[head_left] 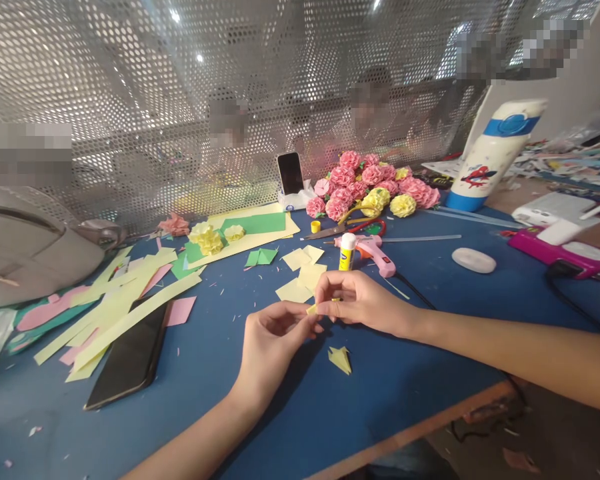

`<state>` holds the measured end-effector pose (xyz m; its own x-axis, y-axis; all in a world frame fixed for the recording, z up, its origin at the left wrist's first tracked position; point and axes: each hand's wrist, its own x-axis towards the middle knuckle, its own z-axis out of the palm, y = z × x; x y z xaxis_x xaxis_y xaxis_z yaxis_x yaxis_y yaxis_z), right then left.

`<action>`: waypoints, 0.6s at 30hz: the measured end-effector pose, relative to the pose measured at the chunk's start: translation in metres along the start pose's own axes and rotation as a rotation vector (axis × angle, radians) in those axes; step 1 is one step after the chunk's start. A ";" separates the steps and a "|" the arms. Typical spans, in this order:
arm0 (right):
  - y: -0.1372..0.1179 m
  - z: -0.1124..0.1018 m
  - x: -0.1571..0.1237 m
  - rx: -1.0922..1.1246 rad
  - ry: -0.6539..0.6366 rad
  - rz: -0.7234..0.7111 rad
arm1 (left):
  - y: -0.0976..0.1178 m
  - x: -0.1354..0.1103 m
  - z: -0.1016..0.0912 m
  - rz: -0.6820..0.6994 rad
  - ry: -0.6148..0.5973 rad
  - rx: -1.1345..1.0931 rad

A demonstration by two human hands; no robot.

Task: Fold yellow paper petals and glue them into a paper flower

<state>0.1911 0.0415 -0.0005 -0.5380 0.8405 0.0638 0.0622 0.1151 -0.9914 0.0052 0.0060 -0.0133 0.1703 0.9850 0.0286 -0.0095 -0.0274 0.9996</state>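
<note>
My left hand (275, 340) and my right hand (357, 300) meet over the blue table, both pinching a small piece of yellow paper (311, 309). Fingers cover most of that piece, so its shape is hard to make out. Just below them lies a folded yellow paper piece (340, 360). Several pale yellow paper squares (294, 291) rest beyond my fingertips. A glue stick (347, 253) with a white cap stands upright behind my right hand, beside a pink glue gun (377, 253).
Scissors (325, 232) lie behind the glue stick, before a heap of pink and yellow paper flowers (350, 183). Paper strips (125, 307) partly cover a black phone (130, 360) at left. A white bottle (495, 157), power strip (563, 250) and white oval object (473, 261) are at right.
</note>
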 end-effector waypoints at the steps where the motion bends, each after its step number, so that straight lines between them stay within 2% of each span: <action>1: 0.000 0.000 0.000 0.004 0.001 0.002 | 0.000 0.000 0.000 -0.001 -0.003 0.000; 9: -0.002 -0.001 0.001 0.118 -0.033 0.057 | 0.000 0.001 -0.002 0.060 0.003 0.017; 12: -0.002 -0.001 0.001 0.110 -0.016 0.049 | 0.001 0.002 -0.003 0.108 0.001 0.064; 18: 0.002 -0.003 0.003 0.085 0.026 0.104 | 0.000 0.004 -0.004 0.114 -0.020 0.041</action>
<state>0.1923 0.0455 -0.0023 -0.5105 0.8590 -0.0383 0.0443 -0.0182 -0.9989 0.0021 0.0108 -0.0129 0.1902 0.9714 0.1420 0.0098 -0.1466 0.9892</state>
